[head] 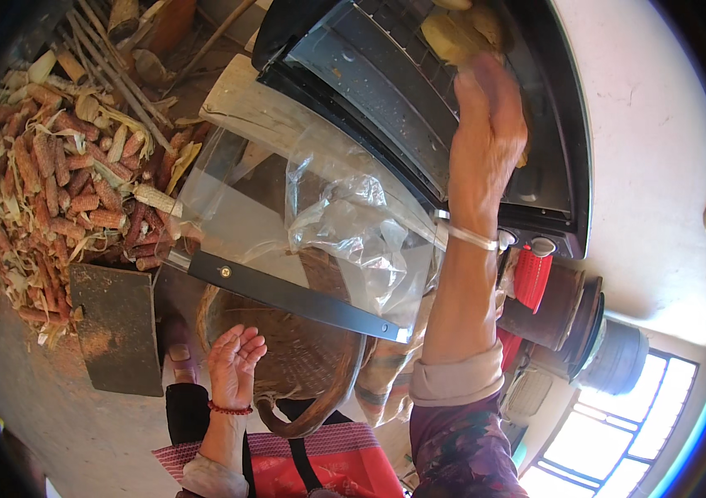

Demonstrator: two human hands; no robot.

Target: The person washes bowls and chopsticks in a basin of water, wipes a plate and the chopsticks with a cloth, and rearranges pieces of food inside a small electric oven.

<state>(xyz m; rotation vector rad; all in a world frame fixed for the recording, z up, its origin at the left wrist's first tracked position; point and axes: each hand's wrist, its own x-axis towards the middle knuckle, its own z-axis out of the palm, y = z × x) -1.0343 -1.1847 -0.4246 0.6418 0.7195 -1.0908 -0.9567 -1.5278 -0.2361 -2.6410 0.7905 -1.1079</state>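
Before me stands a black toaster oven [577,143] with its glass door [228,187] swung down. My right hand [493,109] reaches inside, its fingers at a yellowish piece of food [449,38] on the wire rack [390,25]; blur hides whether they grip it. More such pieces lie beside it. A crumpled clear plastic bag [353,218] hangs by the door. My left hand [234,367], with a red bead bracelet, is below the door's black handle bar [297,299], palm up, fingers loosely curled, holding nothing. A woven basket [309,361] is under the door.
A heap of corn cobs [79,187] and husks lies at the left, with sticks [116,68] above it and a dark board [117,330] below. A wooden plank [259,99] is at the oven's base. Dark round containers [546,311] stand right of the oven, near a window [614,423].
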